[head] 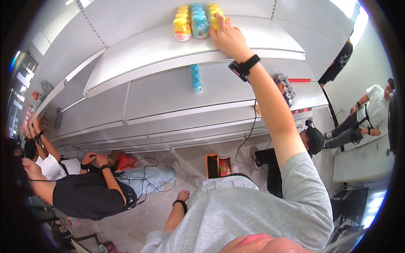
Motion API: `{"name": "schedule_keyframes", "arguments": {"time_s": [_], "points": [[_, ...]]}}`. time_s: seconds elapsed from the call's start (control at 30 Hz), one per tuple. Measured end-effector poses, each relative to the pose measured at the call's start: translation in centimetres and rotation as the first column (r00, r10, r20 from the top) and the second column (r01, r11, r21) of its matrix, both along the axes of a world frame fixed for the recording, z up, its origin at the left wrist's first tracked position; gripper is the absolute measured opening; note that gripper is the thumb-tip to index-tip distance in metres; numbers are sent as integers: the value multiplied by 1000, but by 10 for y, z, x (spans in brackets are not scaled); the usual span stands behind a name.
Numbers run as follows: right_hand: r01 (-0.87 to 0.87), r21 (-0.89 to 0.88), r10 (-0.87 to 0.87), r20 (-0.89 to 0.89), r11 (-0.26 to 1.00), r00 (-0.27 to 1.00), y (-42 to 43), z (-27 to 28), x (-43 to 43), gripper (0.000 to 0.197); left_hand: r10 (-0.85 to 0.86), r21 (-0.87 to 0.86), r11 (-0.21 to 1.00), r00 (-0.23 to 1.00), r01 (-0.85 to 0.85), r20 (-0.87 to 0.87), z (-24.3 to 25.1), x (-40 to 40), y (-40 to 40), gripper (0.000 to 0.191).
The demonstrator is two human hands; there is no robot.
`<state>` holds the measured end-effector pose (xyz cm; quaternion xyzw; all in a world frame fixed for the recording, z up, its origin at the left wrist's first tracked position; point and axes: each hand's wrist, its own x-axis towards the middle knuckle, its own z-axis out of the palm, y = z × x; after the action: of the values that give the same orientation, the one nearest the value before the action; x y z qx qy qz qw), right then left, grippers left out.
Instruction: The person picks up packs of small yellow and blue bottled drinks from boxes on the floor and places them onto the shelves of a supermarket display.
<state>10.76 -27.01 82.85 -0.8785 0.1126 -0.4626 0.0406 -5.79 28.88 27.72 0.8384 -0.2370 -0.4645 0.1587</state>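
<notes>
On the top white metal shelf (152, 58), my right hand (229, 36) has its fingers around a yellow-capped jar (214, 22) at the front of the right-hand row; the hand covers most of it. Directly left of it stands a row of jars with blue lids (199, 27), and beyond that a row with yellow lids (182, 30). My left hand (183, 195) hangs low beside my body, fingers curled, with no object visible in it. One shelf lower, a short row of blue jars (196, 84) stands upright.
Silver-topped cans (288, 95) and red sticks (299, 80) lie on the lower shelf at right, a co-worker's hand (281, 88) at the cans. An open box (212, 166) of goods is on the floor. Co-workers are at both sides; cables (152, 180) hang at left.
</notes>
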Motion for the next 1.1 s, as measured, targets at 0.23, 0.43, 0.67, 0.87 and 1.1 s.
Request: {"name": "schedule_keyframes", "arguments": {"time_s": [0.23,0.43,0.67,0.87,1.1], "points": [[-2,165,33,-189,986,981,-25,9,14,53,378,-393,896,818,-205,435,74,84,-109,31],[66,68,-62,-58,996,996,-4,-12,-31,70,503,-715,697,681,45,533,197,152,-247,22],[-146,340,181,-74,929,981,92,-160,-189,61,623,-725,669,409,164,667,260,215,-369,70],[257,756,97,-388,602,916,106,-347,-354,45,621,-684,730,409,12,669,264,236,-431,79],[350,840,40,-401,416,915,97,-333,-411,27,719,-738,642,499,-208,484,275,261,-442,58]]}}
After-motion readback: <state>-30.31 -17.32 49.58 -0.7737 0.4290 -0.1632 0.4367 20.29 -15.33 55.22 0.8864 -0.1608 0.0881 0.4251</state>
